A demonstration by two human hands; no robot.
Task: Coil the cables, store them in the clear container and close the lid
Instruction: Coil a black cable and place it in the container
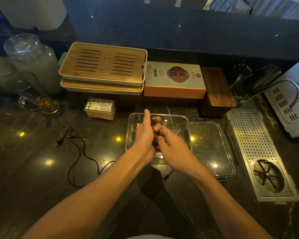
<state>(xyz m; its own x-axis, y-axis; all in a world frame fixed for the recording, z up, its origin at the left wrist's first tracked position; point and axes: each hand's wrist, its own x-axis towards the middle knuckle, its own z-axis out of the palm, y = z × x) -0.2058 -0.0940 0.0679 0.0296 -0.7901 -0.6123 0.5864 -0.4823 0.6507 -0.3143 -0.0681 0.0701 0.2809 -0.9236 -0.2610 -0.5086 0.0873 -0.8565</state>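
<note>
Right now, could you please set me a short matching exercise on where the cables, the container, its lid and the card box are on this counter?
Things:
1. loose black cable
2. clear container
3. lid
4. card box

Places:
A. flat on the counter, right of the container
B. under both hands, open
C. sprawled uncoiled on the counter, left of the arms
D. in front of the stacked wooden trays

Pairs: 1-C, 2-B, 3-A, 4-D

The left hand and right hand grip another black cable over the container.
</note>
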